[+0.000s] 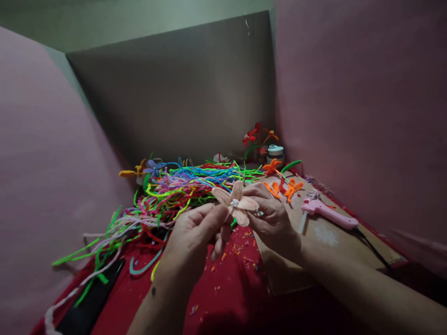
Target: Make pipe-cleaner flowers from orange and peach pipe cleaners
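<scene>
Both my hands hold a pale pink pipe-cleaner flower (236,201) with a small sparkly centre, above the red cloth (230,288). My left hand (190,239) pinches it from the left with fingers closed near its green stem. My right hand (272,216) grips it from the right, fingers curled around the petals. A large heap of multicoloured pipe cleaners (174,195) lies just behind the hands.
A pink glue gun (328,213) with a black cord lies on a cardboard sheet (335,242) at right. Orange petals (286,188) and finished flowers (256,137) stand by a small jar (275,153) at the back. A black flat object (92,300) lies front left. Pink walls enclose the space.
</scene>
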### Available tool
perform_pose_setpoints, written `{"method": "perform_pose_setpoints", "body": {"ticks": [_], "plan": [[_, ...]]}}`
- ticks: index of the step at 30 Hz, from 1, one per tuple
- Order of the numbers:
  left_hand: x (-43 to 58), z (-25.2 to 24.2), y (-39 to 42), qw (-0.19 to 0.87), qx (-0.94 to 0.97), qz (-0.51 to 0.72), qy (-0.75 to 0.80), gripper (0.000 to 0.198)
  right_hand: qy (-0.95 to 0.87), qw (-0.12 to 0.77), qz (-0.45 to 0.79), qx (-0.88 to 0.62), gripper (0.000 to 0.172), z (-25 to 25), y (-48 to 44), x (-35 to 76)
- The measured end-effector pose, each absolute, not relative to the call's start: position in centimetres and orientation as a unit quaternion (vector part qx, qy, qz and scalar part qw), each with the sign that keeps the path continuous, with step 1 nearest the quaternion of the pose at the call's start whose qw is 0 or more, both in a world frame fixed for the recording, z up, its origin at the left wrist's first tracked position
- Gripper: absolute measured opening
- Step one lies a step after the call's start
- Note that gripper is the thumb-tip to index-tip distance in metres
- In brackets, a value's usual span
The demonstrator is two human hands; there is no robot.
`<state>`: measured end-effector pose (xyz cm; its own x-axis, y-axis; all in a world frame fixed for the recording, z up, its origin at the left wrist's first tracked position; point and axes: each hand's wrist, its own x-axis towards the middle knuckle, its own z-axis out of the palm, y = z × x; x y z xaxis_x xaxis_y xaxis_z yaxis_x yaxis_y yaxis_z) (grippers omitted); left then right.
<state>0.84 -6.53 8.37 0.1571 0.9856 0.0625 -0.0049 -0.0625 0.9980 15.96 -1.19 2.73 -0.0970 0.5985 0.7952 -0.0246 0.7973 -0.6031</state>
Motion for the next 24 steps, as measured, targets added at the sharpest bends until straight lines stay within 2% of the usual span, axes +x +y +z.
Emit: {"method": "perform_pose_setpoints", "body": {"ticks": [5, 8, 11, 13, 16, 19, 21, 24], "plan": [[0.0, 9.9, -6.8, 0.479, 0.611, 0.428, 0.462, 0.022, -0.702, 0.621, 0.301, -0.176, 0.01, 3.5, -2.2, 16.3], [-0.7, 10.4, -6.5, 0.443, 0.678, 0.407, 0.422, 0.019, -0.694, 0.61, 0.35, -0.156, 0.009, 3.9, -2.6, 16.3], [-1.2, 10.1, -6.1, 0.409, 0.699, 0.408, 0.422, 0.019, -0.696, 0.615, 0.331, -0.165, 0.01, 4.3, -2.3, 16.2], [-1.2, 9.6, -6.1, 0.312, 0.694, 0.468, 0.45, 0.016, -0.705, 0.628, 0.274, -0.183, 0.012, 4.6, -2.0, 16.1], [-0.6, 9.1, -6.7, 0.034, 0.691, 0.561, 0.455, 0.02, -0.715, 0.644, 0.178, -0.205, 0.013, 4.9, -1.6, 15.8], [0.4, 8.7, -7.0, -0.191, 0.752, 0.495, 0.392, 0.025, -0.719, 0.639, 0.155, -0.224, 0.013, 4.8, -1.4, 15.4], [0.8, 8.4, -6.7, -0.286, 0.775, 0.446, 0.345, 0.023, -0.718, 0.631, 0.179, -0.233, 0.012, 4.7, -1.4, 15.2], [0.7, 7.4, -5.8, -0.35, 0.794, 0.409, 0.283, 0.025, -0.714, 0.612, 0.244, -0.237, 0.014, 4.5, -1.2, 15.2]]}}
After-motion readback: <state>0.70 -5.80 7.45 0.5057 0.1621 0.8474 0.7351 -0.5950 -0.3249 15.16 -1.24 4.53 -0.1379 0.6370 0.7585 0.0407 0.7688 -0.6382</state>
